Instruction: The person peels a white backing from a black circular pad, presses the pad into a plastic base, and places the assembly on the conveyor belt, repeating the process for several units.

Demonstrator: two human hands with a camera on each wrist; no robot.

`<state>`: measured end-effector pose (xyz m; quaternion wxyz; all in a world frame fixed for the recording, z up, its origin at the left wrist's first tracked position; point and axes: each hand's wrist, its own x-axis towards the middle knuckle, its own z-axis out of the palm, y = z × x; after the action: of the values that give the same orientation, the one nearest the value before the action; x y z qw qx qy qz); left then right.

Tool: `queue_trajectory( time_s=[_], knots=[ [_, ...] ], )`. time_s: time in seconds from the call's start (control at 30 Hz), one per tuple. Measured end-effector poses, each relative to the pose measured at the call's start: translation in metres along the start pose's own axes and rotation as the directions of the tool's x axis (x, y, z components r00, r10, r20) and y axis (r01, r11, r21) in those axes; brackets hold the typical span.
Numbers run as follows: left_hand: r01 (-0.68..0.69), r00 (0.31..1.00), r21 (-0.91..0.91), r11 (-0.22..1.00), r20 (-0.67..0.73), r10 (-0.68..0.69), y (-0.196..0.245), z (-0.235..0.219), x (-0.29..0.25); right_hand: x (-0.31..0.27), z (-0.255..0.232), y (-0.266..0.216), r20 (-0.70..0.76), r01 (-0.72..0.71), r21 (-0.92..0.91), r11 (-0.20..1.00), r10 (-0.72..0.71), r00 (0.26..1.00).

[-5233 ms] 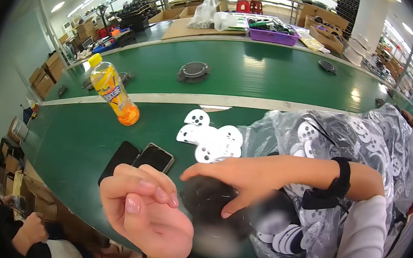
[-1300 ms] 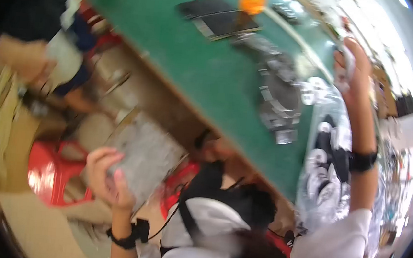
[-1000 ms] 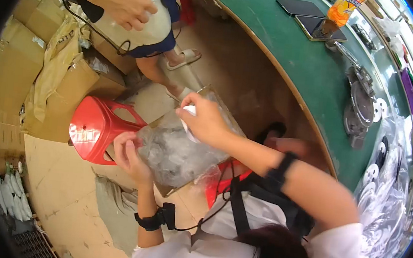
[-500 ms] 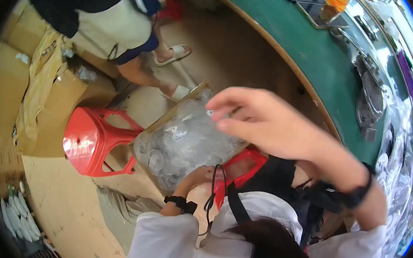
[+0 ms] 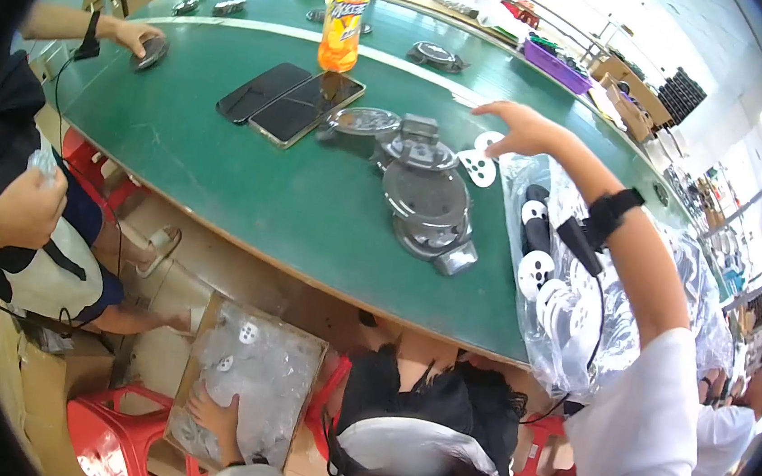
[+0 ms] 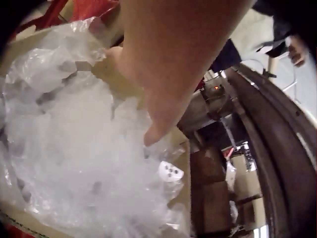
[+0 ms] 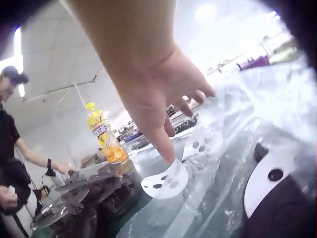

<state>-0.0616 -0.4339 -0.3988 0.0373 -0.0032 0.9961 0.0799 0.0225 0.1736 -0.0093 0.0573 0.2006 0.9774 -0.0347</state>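
Over the white pieces with black dots [image 5: 479, 170], beside the large clear bag [image 5: 576, 282], the right hand [image 5: 528, 131] is held palm down, fingers extended. In the right wrist view its thumb tip is at a white piece [image 7: 166, 182]; whether they touch, I cannot tell. The left hand [image 5: 219, 416] lies with spread fingers on crumpled clear plastic [image 5: 264, 382] in a cardboard box below the table. In the left wrist view the forearm hides much of that hand, and a dotted white piece [image 6: 171, 171] rests on the plastic nearby.
Stacked dark round parts [image 5: 425, 197], two phones [image 5: 297, 108] and an orange drink bottle [image 5: 344, 22] stand on the green table [image 5: 222, 188]. At the left, another person's hand touches a dark disc [image 5: 151, 53]. A red stool [image 5: 115, 428] is beside the box.
The right hand has moved from above the box to the white pieces on the table. The left hand has shifted from the box's near edge onto the plastic. The head view has swung toward the table.
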Motion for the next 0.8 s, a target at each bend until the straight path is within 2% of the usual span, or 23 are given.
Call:
queue_trajectory(
  time_s=[0.03,0.07,0.13,0.17,0.2,0.23,0.27,0.3,0.33,0.37,0.4,0.43,0.5,0.53,0.57,0.6,0.67,0.7,0.77,0.8],
  knots=[
    [0.129,0.987,-0.079,0.988,0.108,-0.12,0.019,-0.033,-0.005,0.002,0.009,0.006,-0.022,-0.012,0.016,1.0,0.013,1.0],
    [0.13,0.987,-0.079,0.988,0.103,-0.122,0.014,-0.032,-0.004,0.003,0.017,0.01,-0.037,-0.017,0.032,0.999,0.018,0.999],
    [-0.032,0.999,-0.164,0.986,-0.031,0.027,-0.012,-0.034,-0.008,0.001,0.02,0.013,0.065,-0.046,0.127,0.991,0.038,0.997],
    [-0.013,0.999,-0.149,0.989,-0.036,0.008,-0.022,-0.038,-0.012,-0.001,0.016,0.013,0.053,-0.008,0.102,0.995,0.003,0.999],
    [-0.067,0.993,-0.198,0.978,-0.11,0.046,-0.022,-0.047,-0.012,-0.001,0.017,0.015,0.024,0.022,-0.006,1.0,-0.022,0.999],
    [-0.127,0.979,-0.247,0.961,-0.186,0.082,-0.017,-0.057,-0.012,-0.003,0.016,0.007,0.012,0.013,0.02,1.0,-0.013,1.0],
    [-0.118,0.98,-0.242,0.963,-0.188,0.073,-0.01,-0.069,-0.013,-0.01,0.014,-0.002,0.003,0.001,0.044,0.999,-0.001,1.0],
    [-0.251,0.948,-0.369,0.895,-0.281,0.15,0.003,-0.087,-0.011,-0.012,0.011,-0.009,-0.006,0.01,0.045,0.999,-0.01,1.0],
    [-0.383,0.901,-0.473,0.793,-0.381,0.208,0.02,-0.11,-0.011,-0.012,0.003,-0.015,-0.204,0.048,0.142,0.989,-0.019,0.979],
    [-0.386,0.897,-0.47,0.794,-0.392,0.205,0.035,-0.134,-0.011,-0.014,-0.002,-0.025,-0.395,0.103,0.234,0.967,-0.002,0.919],
    [-0.371,0.928,-0.708,0.6,-0.3,0.221,0.055,-0.163,-0.011,-0.021,-0.014,-0.042,-0.52,0.176,0.308,0.935,0.011,0.854],
    [-0.301,0.94,-0.884,0.358,-0.21,0.27,0.078,-0.193,-0.012,-0.029,-0.029,-0.064,-0.633,0.254,0.365,0.896,0.038,0.773],
    [-0.303,0.866,-0.953,-0.006,-0.278,0.415,0.138,-0.256,-0.03,-0.05,-0.035,-0.12,-0.698,0.591,0.538,0.601,-0.077,0.712],
    [-0.296,0.825,-0.947,-0.127,-0.32,0.466,0.176,-0.287,-0.045,-0.073,-0.037,-0.152,-0.642,0.614,0.488,0.621,-0.222,0.734],
    [-0.278,0.777,-0.928,-0.246,-0.368,0.51,0.205,-0.306,-0.058,-0.095,-0.039,-0.178,-0.503,0.625,0.422,0.657,-0.404,0.764],
    [-0.287,0.764,-0.924,-0.25,-0.379,0.522,0.218,-0.307,-0.066,-0.111,-0.029,-0.198,-0.412,0.639,0.482,0.599,-0.49,0.769],
    [-0.239,0.667,-0.953,-0.185,-0.3,0.682,0.235,-0.306,-0.074,-0.132,-0.007,-0.224,-0.28,0.554,0.723,0.413,-0.557,0.782],
    [-0.243,0.661,-0.951,-0.192,-0.307,0.684,0.235,-0.303,-0.074,-0.133,0.002,-0.228,-0.286,0.558,0.717,0.417,-0.554,0.782],
    [-0.05,0.766,-0.995,-0.09,-0.096,0.636,0.219,-0.292,-0.072,-0.127,0.02,-0.226,-0.236,0.33,0.935,0.131,-0.464,0.854],
    [-0.056,0.759,-0.995,-0.088,-0.1,0.644,0.211,-0.285,-0.07,-0.127,0.018,-0.222,-0.245,0.336,0.933,0.129,-0.456,0.855]
  ],
)
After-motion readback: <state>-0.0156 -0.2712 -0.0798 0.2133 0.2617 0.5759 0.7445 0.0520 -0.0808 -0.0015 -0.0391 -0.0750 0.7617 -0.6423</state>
